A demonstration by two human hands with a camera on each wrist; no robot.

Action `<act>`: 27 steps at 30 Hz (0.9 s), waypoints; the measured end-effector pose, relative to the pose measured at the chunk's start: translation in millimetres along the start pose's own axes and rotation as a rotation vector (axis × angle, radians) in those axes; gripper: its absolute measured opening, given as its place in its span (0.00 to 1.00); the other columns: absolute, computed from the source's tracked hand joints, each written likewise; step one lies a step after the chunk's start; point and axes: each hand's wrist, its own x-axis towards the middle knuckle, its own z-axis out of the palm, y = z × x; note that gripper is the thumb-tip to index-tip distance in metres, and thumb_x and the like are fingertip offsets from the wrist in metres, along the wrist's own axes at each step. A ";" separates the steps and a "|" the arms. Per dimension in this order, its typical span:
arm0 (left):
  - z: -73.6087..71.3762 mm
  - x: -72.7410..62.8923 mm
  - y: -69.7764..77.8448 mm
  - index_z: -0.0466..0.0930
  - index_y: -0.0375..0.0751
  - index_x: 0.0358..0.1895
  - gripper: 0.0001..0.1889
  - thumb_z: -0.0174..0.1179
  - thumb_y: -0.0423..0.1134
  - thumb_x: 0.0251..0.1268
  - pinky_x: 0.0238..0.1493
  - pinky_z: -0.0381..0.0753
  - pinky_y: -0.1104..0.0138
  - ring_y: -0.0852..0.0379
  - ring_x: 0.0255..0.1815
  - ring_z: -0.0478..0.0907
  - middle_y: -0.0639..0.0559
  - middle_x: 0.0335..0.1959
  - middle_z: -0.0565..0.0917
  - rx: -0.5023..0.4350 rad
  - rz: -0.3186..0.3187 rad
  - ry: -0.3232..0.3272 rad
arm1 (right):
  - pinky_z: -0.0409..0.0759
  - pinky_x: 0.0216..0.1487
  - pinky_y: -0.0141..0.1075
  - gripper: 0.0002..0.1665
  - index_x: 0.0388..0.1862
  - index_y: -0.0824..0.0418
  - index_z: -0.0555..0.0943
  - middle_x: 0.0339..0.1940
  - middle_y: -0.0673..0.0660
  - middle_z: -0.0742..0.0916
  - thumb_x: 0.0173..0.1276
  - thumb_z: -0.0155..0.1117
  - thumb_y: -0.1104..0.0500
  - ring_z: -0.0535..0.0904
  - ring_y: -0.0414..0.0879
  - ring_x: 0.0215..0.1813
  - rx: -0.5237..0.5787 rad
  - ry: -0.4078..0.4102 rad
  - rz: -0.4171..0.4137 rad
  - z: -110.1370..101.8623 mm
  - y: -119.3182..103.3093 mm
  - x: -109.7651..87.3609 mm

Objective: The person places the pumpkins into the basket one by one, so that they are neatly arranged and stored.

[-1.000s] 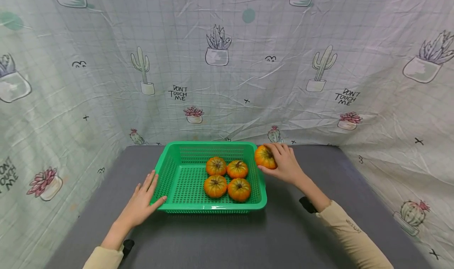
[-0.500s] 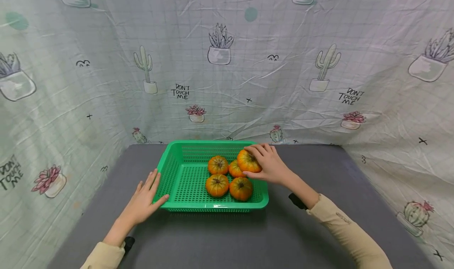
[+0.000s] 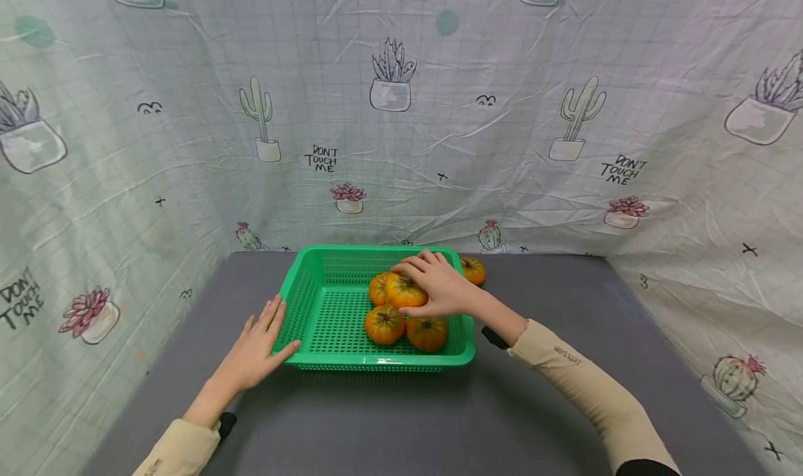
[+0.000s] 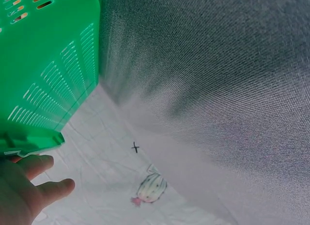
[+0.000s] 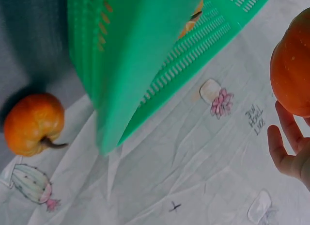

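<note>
My right hand (image 3: pixel 442 288) holds a small orange pumpkin (image 3: pixel 403 292) over the right half of a green plastic basket (image 3: pixel 326 359). In the right wrist view this held pumpkin (image 5: pixel 293 65) shows at the right edge, fingers (image 5: pixel 289 125) against it. Beneath and around the hand, more pumpkins sit in the basket: one at front left (image 3: pixel 385 324), one at front right (image 3: pixel 427 334) and one partly covered behind (image 3: pixel 378 289). The hand hides the basket's back right part. My left hand (image 3: pixel 254 354) rests at the left rim, fingers fairly straight and thumb along the front corner.
Another pumpkin (image 3: pixel 473 271) lies on the grey table (image 3: pixel 351 427), just outside the basket's right back corner. A pale printed cloth (image 3: pixel 401 148) hangs behind the table and along both sides.
My right hand has carried the pumpkin leftward from beyond the right rim to over the basket. A pumpkin on the table behind that hand has come into view. The left hand stays at the rim.
</note>
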 end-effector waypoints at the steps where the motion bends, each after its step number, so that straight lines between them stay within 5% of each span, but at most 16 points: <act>1: -0.1 0.2 0.3 0.45 0.31 0.69 0.42 0.50 0.56 0.61 0.62 0.45 0.39 0.38 0.71 0.43 0.37 0.71 0.43 0.003 0.000 -0.001 | 0.63 0.47 0.41 0.37 0.60 0.51 0.68 0.55 0.49 0.74 0.53 0.59 0.36 0.63 0.44 0.48 -0.002 -0.010 -0.009 1.6 -0.7 3.8; 17: 1.1 3.9 -2.2 0.46 0.31 0.69 0.42 0.51 0.55 0.61 0.61 0.47 0.38 0.36 0.70 0.46 0.37 0.71 0.44 0.014 0.021 0.014 | 0.61 0.42 0.39 0.35 0.58 0.50 0.68 0.53 0.50 0.75 0.55 0.56 0.35 0.63 0.46 0.43 -0.065 -0.111 -0.054 20.7 -9.0 52.8; 27: 1.9 1.1 -2.0 0.45 0.31 0.69 0.42 0.51 0.54 0.61 0.62 0.46 0.38 0.37 0.70 0.45 0.37 0.71 0.43 0.007 0.003 0.002 | 0.62 0.45 0.42 0.37 0.59 0.51 0.66 0.54 0.55 0.74 0.57 0.51 0.32 0.63 0.50 0.48 0.021 -0.165 0.096 43.2 -1.8 74.7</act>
